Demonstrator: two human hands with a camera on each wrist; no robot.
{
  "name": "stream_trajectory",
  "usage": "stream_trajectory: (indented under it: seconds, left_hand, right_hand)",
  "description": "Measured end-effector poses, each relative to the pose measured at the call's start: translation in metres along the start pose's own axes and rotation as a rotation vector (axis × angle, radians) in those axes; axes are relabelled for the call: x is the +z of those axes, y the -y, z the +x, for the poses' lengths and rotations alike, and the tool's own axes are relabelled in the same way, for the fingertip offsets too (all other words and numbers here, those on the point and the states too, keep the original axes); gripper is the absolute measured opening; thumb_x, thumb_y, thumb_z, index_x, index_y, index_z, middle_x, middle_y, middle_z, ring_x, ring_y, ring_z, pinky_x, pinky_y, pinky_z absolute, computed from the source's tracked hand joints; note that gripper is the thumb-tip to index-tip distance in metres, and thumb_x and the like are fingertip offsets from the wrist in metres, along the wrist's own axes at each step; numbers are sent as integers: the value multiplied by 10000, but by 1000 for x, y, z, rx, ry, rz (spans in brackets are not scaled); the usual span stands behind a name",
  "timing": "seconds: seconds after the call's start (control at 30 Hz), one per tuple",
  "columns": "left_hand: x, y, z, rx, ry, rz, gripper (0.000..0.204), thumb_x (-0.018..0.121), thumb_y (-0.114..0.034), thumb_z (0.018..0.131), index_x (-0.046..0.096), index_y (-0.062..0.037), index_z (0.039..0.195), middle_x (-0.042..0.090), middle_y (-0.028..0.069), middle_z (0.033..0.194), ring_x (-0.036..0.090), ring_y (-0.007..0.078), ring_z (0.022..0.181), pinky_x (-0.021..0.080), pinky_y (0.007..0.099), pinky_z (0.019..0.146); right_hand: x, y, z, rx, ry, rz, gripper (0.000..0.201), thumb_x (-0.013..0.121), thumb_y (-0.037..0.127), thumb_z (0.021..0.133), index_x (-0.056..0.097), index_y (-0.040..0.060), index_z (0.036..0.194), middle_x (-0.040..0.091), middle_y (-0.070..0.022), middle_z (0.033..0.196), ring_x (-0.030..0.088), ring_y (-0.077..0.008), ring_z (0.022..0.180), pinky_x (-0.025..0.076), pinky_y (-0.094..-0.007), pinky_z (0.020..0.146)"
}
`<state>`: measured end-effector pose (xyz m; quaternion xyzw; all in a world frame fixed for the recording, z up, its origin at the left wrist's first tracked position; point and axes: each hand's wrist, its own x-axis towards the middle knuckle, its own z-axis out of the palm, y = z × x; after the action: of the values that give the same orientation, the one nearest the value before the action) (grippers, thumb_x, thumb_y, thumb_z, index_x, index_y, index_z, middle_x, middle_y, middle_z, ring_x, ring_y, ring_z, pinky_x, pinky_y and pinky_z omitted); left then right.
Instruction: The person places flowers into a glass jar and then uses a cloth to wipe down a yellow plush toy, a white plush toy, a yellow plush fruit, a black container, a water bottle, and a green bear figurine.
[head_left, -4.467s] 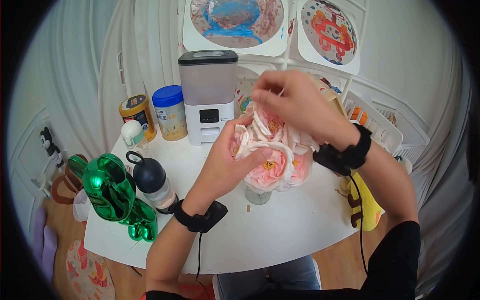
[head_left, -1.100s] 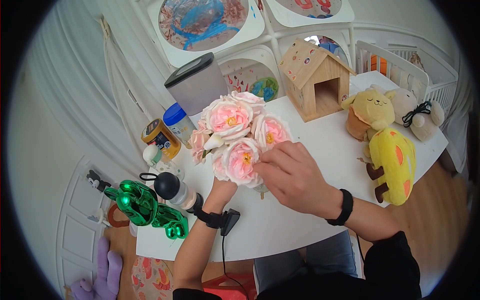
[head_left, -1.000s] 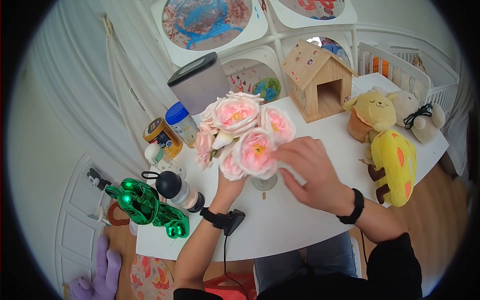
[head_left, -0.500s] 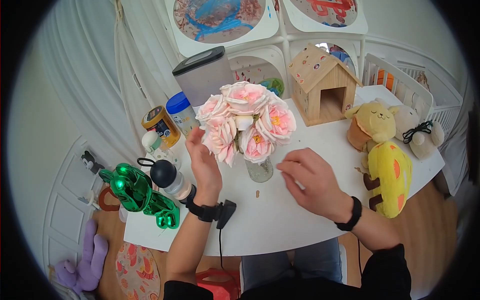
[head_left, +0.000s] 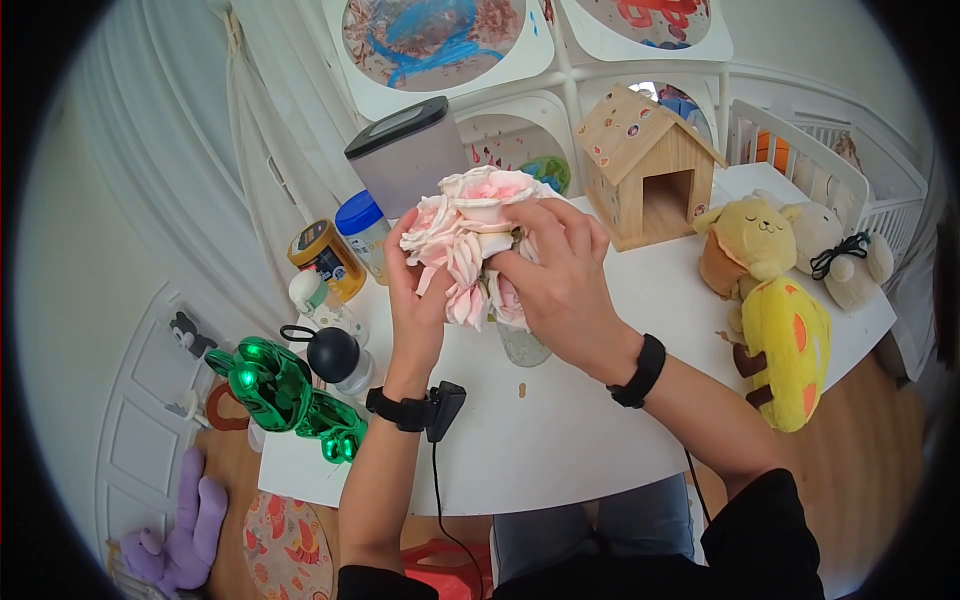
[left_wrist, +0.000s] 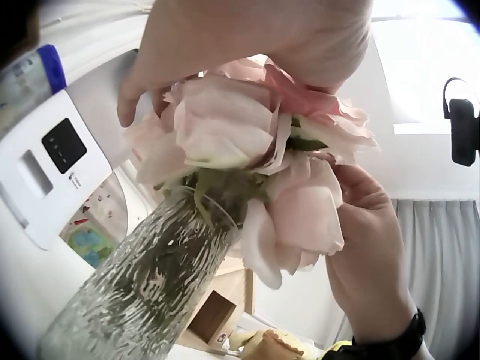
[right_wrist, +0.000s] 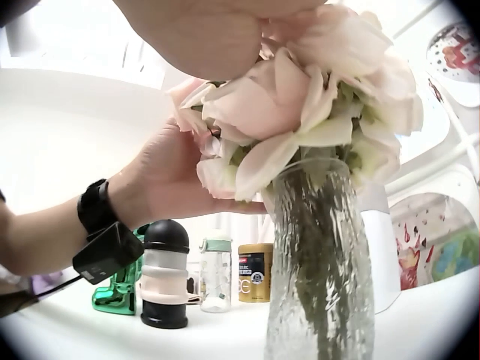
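A bunch of pale pink roses stands in a textured clear glass vase on the white table. My left hand cups the left side of the blooms, thumb in front and fingers partly hidden behind the petals. From the right, my right hand grips a rose at the front right of the bunch, its fingers curled over the bloom and mostly covering it. Green stems show through the glass in both wrist views. Below the petals, the vase's rim is visible in the right wrist view.
To the left stand a shiny green figure, a black-topped bottle, a gold can and a blue-lidded tub. A grey-topped dispenser is behind. At right are a wooden house and plush toys.
Half a second ago both hands were apart from the roses or beside them; now the right hand has moved up and left onto a bloom, and the left hand's thumb has come round the front.
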<state>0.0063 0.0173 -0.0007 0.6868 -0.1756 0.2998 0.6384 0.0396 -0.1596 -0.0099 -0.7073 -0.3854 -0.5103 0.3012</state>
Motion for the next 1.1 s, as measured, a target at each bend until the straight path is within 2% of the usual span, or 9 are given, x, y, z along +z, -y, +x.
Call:
stream_trajectory:
  seconds: [0.37,0.47,0.57,0.63,0.77,0.83,0.93,1.03,1.1]
  left_hand:
    - [-1,3,1,22,26,108,605,615,-202,924,369,-53,1456,488,115,1408,484,211,1306,397,341,1090]
    - [-7,-5,4,-4,-61,-26,620,583,-46,874,371,-24,1455,464,142,1415,487,230,1291,400,367,1090]
    - [-7,-10,8,76,-51,159,652,631,-87,868,370,-22,1462,432,157,1429,462,248,1305,363,385,1116]
    - [-8,4,12,136,27,404,695,691,-147,864,364,-20,1463,409,157,1433,447,268,1320,345,393,1126]
    - [15,-10,1,94,-51,474,739,758,-221,848,383,-21,1452,390,149,1443,401,270,1362,313,376,1141]
    - [4,-3,8,165,-117,526,694,708,-306,901,392,-19,1448,398,151,1449,381,265,1376,279,393,1156]
    - [-4,-6,18,-114,-249,128,606,546,-443,989,429,-74,1455,414,154,1474,361,250,1394,257,453,1156]
    - [-8,1,29,-229,-108,1,563,574,-405,978,459,-122,1451,412,148,1492,346,265,1411,256,467,1152]
    - [-2,-2,37,-35,-93,253,556,621,-372,940,494,-132,1425,413,146,1494,339,285,1417,255,483,1151]
  right_hand:
    - [-8,-3,8,77,-105,168,201,672,37,771,672,101,961,558,-105,1231,478,-291,1207,266,-436,996]
    - [-24,-12,0,172,-191,214,217,650,34,823,649,81,1035,551,-119,1235,480,-317,1198,292,-427,1002]
    - [-31,-24,-19,339,-273,332,264,610,62,894,581,56,1156,540,-111,1243,491,-290,1191,332,-403,1007]
    - [-31,-27,-36,755,-220,640,334,584,87,926,502,39,1247,526,-101,1252,500,-240,1182,361,-391,1012]
    - [-25,-39,-60,1178,-100,973,385,575,102,938,451,36,1297,519,-79,1249,512,-194,1164,409,-330,973]
    - [-20,-44,-65,1099,-117,963,383,568,96,942,456,32,1303,519,-80,1252,511,-188,1164,422,-320,960]
    - [-31,-42,-41,860,-174,836,355,560,87,950,490,14,1291,516,-95,1260,506,-185,1174,441,-317,946]
    - [-23,-65,-21,706,-138,688,292,566,90,961,551,-5,1237,552,-112,1213,541,-173,1122,464,-306,910]
    - [-20,-74,-19,714,-65,654,257,573,98,969,583,-10,1202,592,-115,1160,579,-159,1062,480,-287,874]
